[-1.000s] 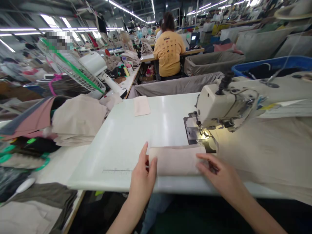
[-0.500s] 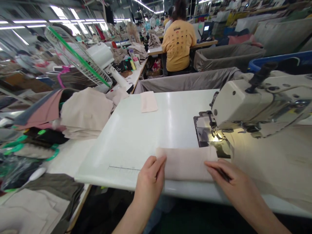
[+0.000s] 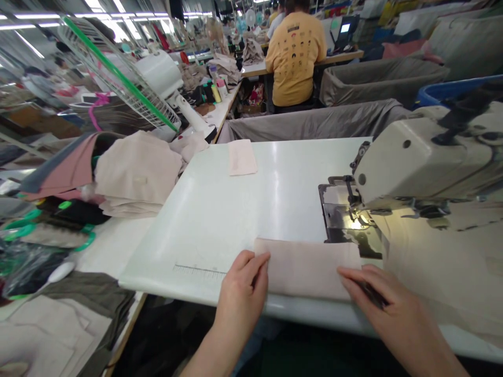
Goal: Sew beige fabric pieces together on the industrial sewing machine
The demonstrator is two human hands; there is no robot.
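Note:
A folded pale pink fabric piece (image 3: 306, 267) lies along the front edge of the white table (image 3: 212, 209). My left hand (image 3: 245, 283) pinches its left end between thumb and fingers. At its right end my right hand (image 3: 381, 298) is closed, with thumb and forefinger on the cloth and a small dark tool (image 3: 373, 294) partly hidden in the palm. Just beyond the fabric's right part is the lit needle area of a sewing machine (image 3: 356, 217). A smaller pink piece (image 3: 242, 157) lies flat near the table's far edge.
Stacked beige fabric (image 3: 135, 173) and thread spools (image 3: 82, 215) are at the left, with a tilted fan (image 3: 121, 78) behind. Larger beige cloth (image 3: 444, 262) spreads under the machine at right. A person in a yellow shirt (image 3: 296, 57) sits ahead beyond a grey cloth-lined bin (image 3: 314, 123).
The view has shifted slightly, so the machine appears farther right. My right hand and the fabric's right end show a little farther right and lower; both hands keep their hold.

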